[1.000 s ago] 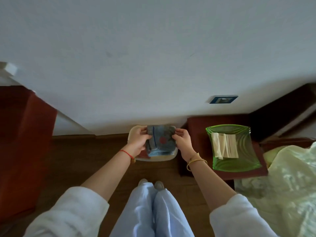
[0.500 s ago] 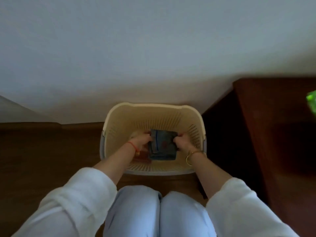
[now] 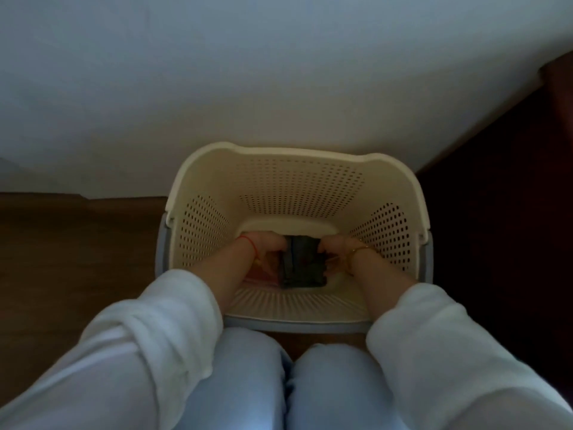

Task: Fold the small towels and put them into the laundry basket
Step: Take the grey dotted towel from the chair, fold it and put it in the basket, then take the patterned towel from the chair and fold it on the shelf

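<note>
Dark towel [image 3: 303, 264] gripped low inside cream basket [image 3: 297, 181].

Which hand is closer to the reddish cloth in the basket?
Left. The left hand is just above the reddish cloth, gripping one edge of the dark folded towel; the right hand grips the opposite edge, across the towel from the cloth.

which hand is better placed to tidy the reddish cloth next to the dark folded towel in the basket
Left, probably. The left hand grips the dark folded towel at its left edge, right above the reddish cloth; the right hand holds the opposite edge, both inside the cream perforated plastic basket.
</note>
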Demonstrator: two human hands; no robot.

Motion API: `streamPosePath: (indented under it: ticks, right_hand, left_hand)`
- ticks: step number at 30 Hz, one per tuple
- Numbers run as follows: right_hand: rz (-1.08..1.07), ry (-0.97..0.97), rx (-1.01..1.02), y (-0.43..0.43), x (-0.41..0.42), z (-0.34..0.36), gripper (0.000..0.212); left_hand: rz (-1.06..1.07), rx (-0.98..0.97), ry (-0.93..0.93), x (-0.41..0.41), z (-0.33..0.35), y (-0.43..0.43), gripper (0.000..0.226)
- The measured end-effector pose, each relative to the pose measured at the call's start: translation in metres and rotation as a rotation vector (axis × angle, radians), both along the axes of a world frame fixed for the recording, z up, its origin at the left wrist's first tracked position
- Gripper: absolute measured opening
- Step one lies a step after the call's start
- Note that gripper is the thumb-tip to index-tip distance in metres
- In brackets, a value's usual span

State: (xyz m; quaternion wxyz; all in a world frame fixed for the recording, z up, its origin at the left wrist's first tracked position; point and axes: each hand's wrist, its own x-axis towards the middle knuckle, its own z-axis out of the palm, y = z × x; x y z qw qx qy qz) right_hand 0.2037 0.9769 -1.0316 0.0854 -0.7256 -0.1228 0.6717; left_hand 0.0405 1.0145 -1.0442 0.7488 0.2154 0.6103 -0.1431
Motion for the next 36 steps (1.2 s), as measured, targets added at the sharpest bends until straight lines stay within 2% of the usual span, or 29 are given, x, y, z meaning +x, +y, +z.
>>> streamPosePath:
  ticks: [3, 6, 10, 14, 18, 22, 27, 31, 33, 36]
  right_hand:
    - [-0.034, -0.023, -0.002, 0.003, 0.003, 0.004, 0.014]
    - [-0.074, -0.066, 0.039, 0.002, 0.007, 0.02, 0.013]
    - [-0.089, -0.079, 0.14, 0.004, 0.007, 0.077, 0.015]
    - [-0.128, -0.057, 0.247, -0.009, -0.007, 0.18, 0.036]
    - [-0.241, -0.047, 0.274, -0.019, -0.028, 0.299, 0.046]
    - [-0.247, -0.013, 0.357, -0.024, -0.046, 0.425, 0.036]
    - [-0.16, 0.057, 0.456, -0.033, -0.06, 0.579, 0.023]
    - [-0.09, 0.082, 0.568, -0.043, -0.075, 0.684, 0.031]
    - [-0.048, 0.099, 0.629, -0.049, -0.083, 0.725, 0.033]
    - [0.01, 0.135, 0.711, -0.056, -0.094, 0.769, 0.034]
  left_hand:
    - [-0.005, 0.006, 0.024, -0.003, 0.008, 0.002, 0.037]
    - [-0.021, 0.113, 0.113, -0.009, 0.032, 0.005, 0.037]
    - [0.171, 0.337, 0.055, -0.02, 0.103, 0.008, 0.048]
    - [0.135, 0.515, -0.015, -0.041, 0.221, -0.018, 0.055]
    - [0.364, 0.598, -0.126, -0.06, 0.35, -0.046, 0.049]
    - [0.329, 0.782, -0.131, -0.079, 0.478, -0.076, 0.051]
    - [0.394, 0.856, -0.16, -0.102, 0.62, -0.099, 0.049]
    - [0.492, 0.937, -0.203, -0.126, 0.71, -0.119, 0.041]
    - [0.631, 0.933, -0.224, -0.138, 0.747, -0.132, 0.039]
    - [0.76, 0.985, -0.24, -0.154, 0.788, -0.154, 0.057]
